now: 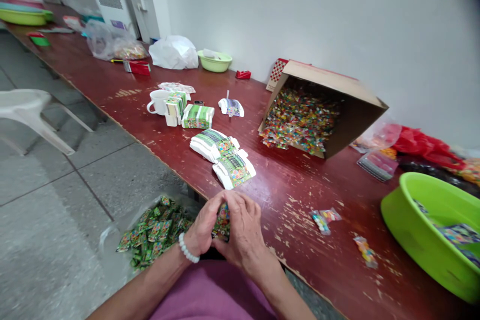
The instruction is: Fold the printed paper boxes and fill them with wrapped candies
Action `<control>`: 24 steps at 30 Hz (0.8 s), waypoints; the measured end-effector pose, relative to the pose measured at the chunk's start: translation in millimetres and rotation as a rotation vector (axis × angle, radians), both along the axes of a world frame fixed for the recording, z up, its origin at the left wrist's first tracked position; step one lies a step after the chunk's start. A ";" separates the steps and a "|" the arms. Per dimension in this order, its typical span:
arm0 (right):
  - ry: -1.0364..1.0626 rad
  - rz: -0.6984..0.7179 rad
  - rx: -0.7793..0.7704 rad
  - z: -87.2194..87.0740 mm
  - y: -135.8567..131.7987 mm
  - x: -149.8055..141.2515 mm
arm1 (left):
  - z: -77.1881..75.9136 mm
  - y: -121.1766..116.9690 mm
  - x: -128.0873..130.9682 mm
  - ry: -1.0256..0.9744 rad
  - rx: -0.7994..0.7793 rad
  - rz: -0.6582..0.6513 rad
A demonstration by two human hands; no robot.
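Between my two hands, at the table's front edge, is a small green printed candy box, mostly covered by my fingers. My left hand, with a pale bead bracelet at the wrist, closes on its left side. My right hand wraps its right side, fingers pressed together. Just beyond lie two stacks of flat green printed cartons, a nearer stack and a farther stack. Below the table edge at left, a clear plastic bag holds many filled green packs.
A tipped cardboard box spills wrapped candies. Loose candy packets lie at right near a green basin. Banded carton bundles stand beside a white mug. A white stool is on the floor at left.
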State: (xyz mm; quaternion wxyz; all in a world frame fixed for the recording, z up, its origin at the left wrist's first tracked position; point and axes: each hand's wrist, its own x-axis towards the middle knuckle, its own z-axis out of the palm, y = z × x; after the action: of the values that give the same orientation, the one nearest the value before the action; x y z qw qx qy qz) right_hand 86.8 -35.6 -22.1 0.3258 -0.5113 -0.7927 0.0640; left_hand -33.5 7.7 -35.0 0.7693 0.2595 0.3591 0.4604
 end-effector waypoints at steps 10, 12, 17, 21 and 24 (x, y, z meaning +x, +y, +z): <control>0.187 0.113 -0.057 -0.6 11.9 -15.0 | 13.7 -4.8 -23.7 -0.001 -0.072 -0.103; 0.218 0.198 -0.130 -2.5 19.0 -11.8 | 11.9 -7.5 -34.6 0.109 -0.011 -0.101; 0.231 -0.157 -0.139 -17.2 71.3 33.8 | -13.0 -6.3 -93.4 0.763 0.193 -0.025; -0.005 -0.524 -0.283 -30.0 109.7 68.6 | -42.7 -1.3 -145.4 1.191 0.290 0.114; -0.042 -0.556 -0.315 -35.6 117.7 69.8 | -53.3 1.3 -158.8 1.157 0.288 0.098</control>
State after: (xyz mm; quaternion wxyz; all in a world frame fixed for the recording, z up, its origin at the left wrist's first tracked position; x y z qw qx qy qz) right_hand 156.6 82.0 -57.7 0.2311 -0.7537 -0.6096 0.0837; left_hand -192.2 9.0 -88.3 0.3837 0.5530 0.6651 0.3235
